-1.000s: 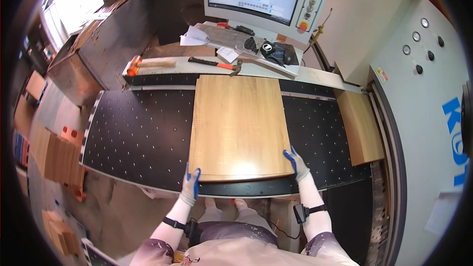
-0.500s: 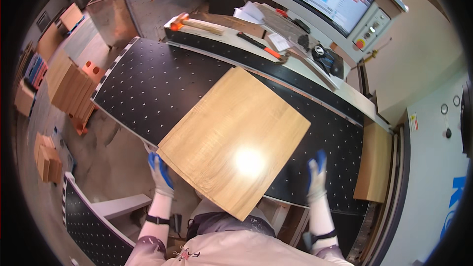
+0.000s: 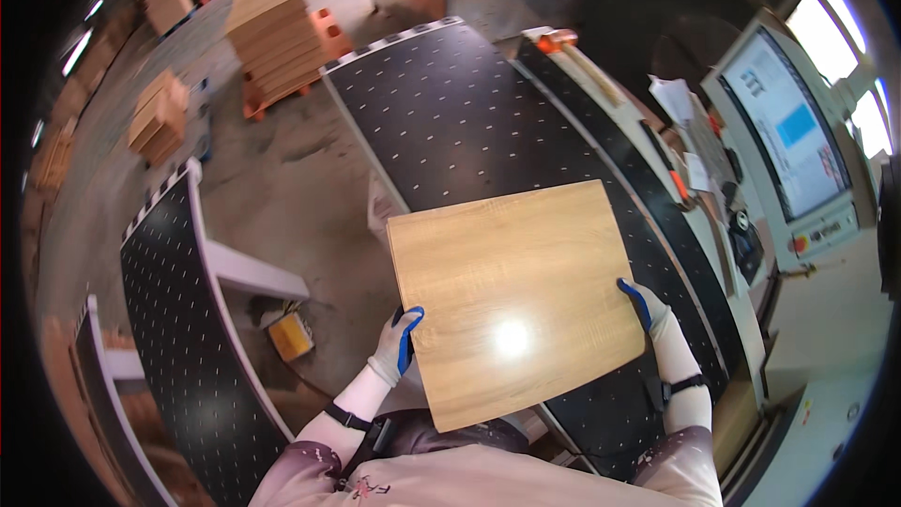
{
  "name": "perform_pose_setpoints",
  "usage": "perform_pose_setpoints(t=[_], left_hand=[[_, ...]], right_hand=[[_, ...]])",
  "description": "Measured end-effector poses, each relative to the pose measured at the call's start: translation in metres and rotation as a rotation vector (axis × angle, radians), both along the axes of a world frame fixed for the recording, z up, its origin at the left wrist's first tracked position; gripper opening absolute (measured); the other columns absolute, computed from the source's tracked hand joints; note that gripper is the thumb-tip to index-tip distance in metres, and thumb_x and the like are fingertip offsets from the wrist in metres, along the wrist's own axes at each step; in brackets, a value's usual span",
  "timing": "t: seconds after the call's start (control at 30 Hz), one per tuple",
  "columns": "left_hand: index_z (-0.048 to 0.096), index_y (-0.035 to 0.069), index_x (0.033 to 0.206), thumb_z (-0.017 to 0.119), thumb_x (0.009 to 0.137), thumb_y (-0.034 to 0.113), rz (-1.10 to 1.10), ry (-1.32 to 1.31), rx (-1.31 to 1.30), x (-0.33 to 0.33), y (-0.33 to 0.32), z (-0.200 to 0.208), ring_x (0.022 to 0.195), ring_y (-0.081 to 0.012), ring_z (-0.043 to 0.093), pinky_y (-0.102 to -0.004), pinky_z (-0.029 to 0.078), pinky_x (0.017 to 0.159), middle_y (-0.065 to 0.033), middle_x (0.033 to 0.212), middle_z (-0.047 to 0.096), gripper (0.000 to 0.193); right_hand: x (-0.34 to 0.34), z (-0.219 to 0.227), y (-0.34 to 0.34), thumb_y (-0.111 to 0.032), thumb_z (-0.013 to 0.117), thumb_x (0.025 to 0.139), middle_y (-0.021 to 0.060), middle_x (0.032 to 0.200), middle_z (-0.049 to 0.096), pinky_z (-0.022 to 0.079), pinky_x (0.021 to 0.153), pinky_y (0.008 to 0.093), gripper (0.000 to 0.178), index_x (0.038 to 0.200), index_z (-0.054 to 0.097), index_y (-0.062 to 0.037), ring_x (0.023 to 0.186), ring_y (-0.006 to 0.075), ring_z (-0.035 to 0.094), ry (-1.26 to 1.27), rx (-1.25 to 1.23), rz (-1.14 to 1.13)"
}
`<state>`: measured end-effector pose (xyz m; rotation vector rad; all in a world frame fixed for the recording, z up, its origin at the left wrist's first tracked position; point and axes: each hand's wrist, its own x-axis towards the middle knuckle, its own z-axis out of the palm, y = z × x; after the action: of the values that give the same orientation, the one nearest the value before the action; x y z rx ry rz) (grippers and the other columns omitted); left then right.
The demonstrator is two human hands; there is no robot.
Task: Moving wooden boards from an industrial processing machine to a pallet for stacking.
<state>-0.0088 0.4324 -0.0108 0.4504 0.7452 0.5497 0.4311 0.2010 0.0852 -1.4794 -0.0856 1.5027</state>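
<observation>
A wood-grain board (image 3: 516, 272), rectangular and glossy where a light reflects, lies between my two gloved hands in front of my body. My left hand (image 3: 399, 343), in a white and blue glove, grips its left edge with the thumb on top. On the right edge my right hand (image 3: 646, 304) holds it the same way, fingers mostly hidden beneath. The board is over the black perforated table (image 3: 441, 122), and its near left part sticks out past the table edge. Whether it rests on the surface or is slightly raised, I cannot tell.
Right of the table, a ledge carries an orange-headed mallet (image 3: 556, 41), a claw hammer (image 3: 678, 183) and a scanner (image 3: 743, 235), beside a monitor (image 3: 788, 122). Stacked boards (image 3: 274, 38) stand far left. Another perforated table wing (image 3: 192, 319) is at left, near a yellow-topped box (image 3: 289, 336).
My hands have closed on the board's opposite edges; the right one was apart from it before. My view has swung left, and the board now sits turned relative to the table.
</observation>
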Motion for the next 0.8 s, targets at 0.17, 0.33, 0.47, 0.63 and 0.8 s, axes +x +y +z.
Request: perform_pose_setpoints(t=[0.17,0.33,0.47,0.63,0.8], left_hand=[[0.057,0.001,0.12,0.058,0.092,0.019,0.106,-0.044,-0.159,-0.059,-0.002,0.012,0.099,-0.0202,0.063,-0.0329,0.052,0.086,-0.0088,0.111,0.064,0.033],[0.059,0.004,0.114,0.055,0.092,0.025,0.161,-0.08,-0.234,-0.112,-0.015,-0.006,0.1,-0.0209,0.063,-0.0349,0.051,0.089,-0.0093,0.11,0.065,0.031],[0.063,0.009,0.105,0.055,0.093,0.021,0.267,0.01,-0.251,-0.12,-0.028,-0.03,0.092,-0.0154,0.064,-0.0298,0.052,0.085,-0.0039,0.1,0.067,0.019],[0.062,0.007,0.111,0.057,0.093,0.016,0.252,-0.012,-0.1,-0.137,-0.005,-0.062,0.097,-0.0121,0.061,-0.0282,0.049,0.089,-0.0021,0.103,0.065,0.02],[0.06,0.005,0.116,0.058,0.093,0.014,0.208,-0.044,-0.125,-0.14,0.088,0.013,0.099,-0.0098,0.06,-0.0268,0.049,0.089,-0.0006,0.107,0.063,0.025]], right_hand=[[-0.049,-0.011,0.009,-0.027,0.055,0.098,0.0109,0.121,0.063,0.05,0.093,0.0333,0.043,0.131,0.05,0.0,0.105,0.0195,0.063,0.074,0.118,0.033],[-0.078,-0.027,0.028,-0.027,0.048,0.1,0.0133,0.119,0.063,0.051,0.092,0.037,0.041,0.13,0.05,0.0007,0.105,0.025,0.064,0.15,0.179,-0.032],[-0.116,0.001,0.058,-0.042,0.046,0.096,0.019,0.126,0.059,0.049,0.095,0.0439,0.056,0.134,0.048,0.0003,0.111,0.0331,0.06,0.322,0.199,-0.111],[-0.116,-0.03,0.071,-0.047,0.05,0.092,0.0189,0.124,0.06,0.048,0.095,0.0471,0.062,0.132,0.05,0.0001,0.11,0.0351,0.06,0.287,0.173,-0.116],[-0.163,0.015,0.143,-0.049,0.055,0.087,0.0197,0.128,0.057,0.046,0.098,0.0468,0.068,0.133,0.049,0.0011,0.113,0.0352,0.057,0.189,0.07,-0.144]])
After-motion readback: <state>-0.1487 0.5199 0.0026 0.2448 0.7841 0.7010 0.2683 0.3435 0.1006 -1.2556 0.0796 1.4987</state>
